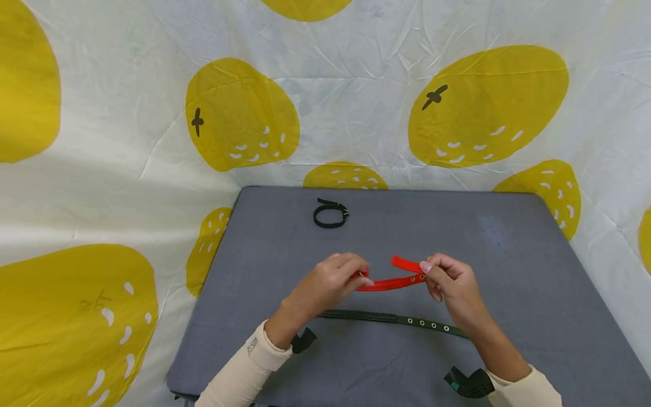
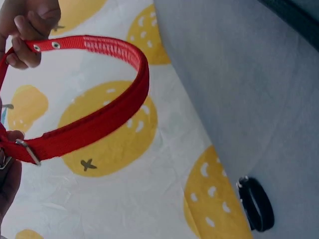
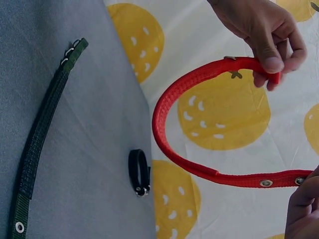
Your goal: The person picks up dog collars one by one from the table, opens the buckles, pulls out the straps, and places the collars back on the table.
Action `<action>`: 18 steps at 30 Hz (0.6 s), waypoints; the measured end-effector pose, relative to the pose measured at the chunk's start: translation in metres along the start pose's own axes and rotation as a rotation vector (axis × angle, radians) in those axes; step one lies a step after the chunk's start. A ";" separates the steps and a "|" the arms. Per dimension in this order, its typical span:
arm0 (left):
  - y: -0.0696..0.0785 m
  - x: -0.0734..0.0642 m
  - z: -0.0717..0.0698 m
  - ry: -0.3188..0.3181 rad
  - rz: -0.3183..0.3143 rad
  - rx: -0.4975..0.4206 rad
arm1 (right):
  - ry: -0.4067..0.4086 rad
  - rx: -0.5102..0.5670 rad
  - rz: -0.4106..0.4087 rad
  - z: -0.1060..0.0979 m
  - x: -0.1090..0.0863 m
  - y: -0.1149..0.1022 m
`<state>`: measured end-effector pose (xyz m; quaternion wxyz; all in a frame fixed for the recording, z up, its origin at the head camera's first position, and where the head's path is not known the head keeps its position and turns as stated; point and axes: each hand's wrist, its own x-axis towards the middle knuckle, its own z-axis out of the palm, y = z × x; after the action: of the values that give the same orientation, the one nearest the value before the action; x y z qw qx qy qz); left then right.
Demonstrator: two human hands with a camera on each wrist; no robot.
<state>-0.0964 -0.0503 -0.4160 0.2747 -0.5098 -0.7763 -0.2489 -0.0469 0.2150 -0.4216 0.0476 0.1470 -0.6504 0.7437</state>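
Both hands hold up a red collar (image 1: 389,284) above the grey table, bent into an open curve. My left hand (image 1: 325,282) pinches its buckle end; the metal buckle (image 2: 29,152) shows beside the fingertips in the left wrist view. On the other side, my right hand (image 1: 455,288) pinches the strap near its metal eyelets (image 3: 266,183), between thumb and fingers. The red tip sticks out leftward from the right fingers in the head view. Below the hands a dark green collar (image 1: 361,315) lies stretched out on the table, its ends partly hidden by the arms in that view.
A black collar (image 1: 330,225), buckled into a small loop, lies towards the back of the grey table (image 1: 432,226). White cloth with yellow fruit prints (image 1: 356,51) hangs behind and beside the table. Dark wrist devices (image 1: 469,383) sit at both cuffs.
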 end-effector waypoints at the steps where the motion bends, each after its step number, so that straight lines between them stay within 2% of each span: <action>1: -0.001 -0.001 0.000 -0.003 -0.003 0.009 | 0.008 0.010 0.000 0.000 0.000 0.000; 6: -0.006 -0.006 -0.002 -0.052 -0.027 0.072 | 0.096 0.076 0.009 -0.002 0.000 0.001; 10: -0.010 -0.010 -0.001 -0.075 -0.059 0.113 | 0.145 0.124 -0.021 -0.007 -0.001 0.005; 14: -0.015 -0.016 0.001 -0.019 -0.120 0.155 | 0.173 0.245 -0.132 -0.010 -0.002 0.012; 18: -0.022 -0.024 -0.001 0.061 -0.214 0.190 | 0.234 0.348 -0.238 -0.010 -0.002 0.015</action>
<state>-0.1085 -0.0743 -0.4340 0.3169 -0.3883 -0.8375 -0.2176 -0.0507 0.2232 -0.4371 0.1840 0.1413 -0.4804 0.8458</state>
